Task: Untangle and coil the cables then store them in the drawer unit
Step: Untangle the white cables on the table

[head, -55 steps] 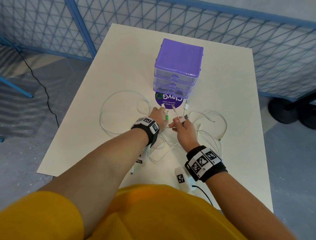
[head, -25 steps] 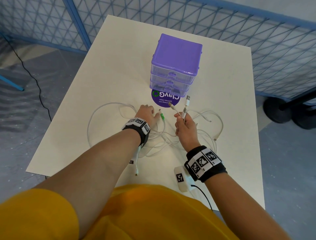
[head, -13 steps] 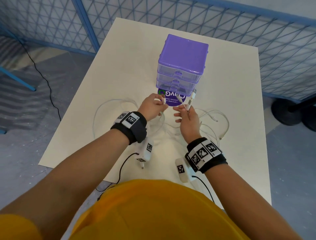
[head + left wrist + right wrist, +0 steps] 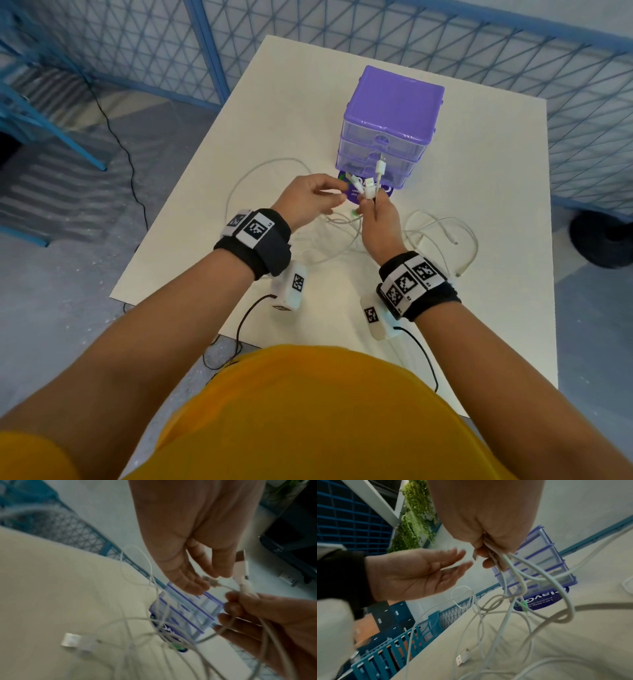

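Right hand (image 4: 378, 222) with fingers (image 4: 489, 563) clenched around a bundle of white cables (image 4: 368, 186), connector ends upright, raised above the desk (image 4: 274, 113). Left hand (image 4: 308, 200), at 9 o'clock of the bundle, fingers loosely extended and holding nothing. Cable slack trails onto the desk towards 6 o'clock. Purple drawer unit (image 4: 390, 123), at 12 o'clock of both hands, all drawers shut.
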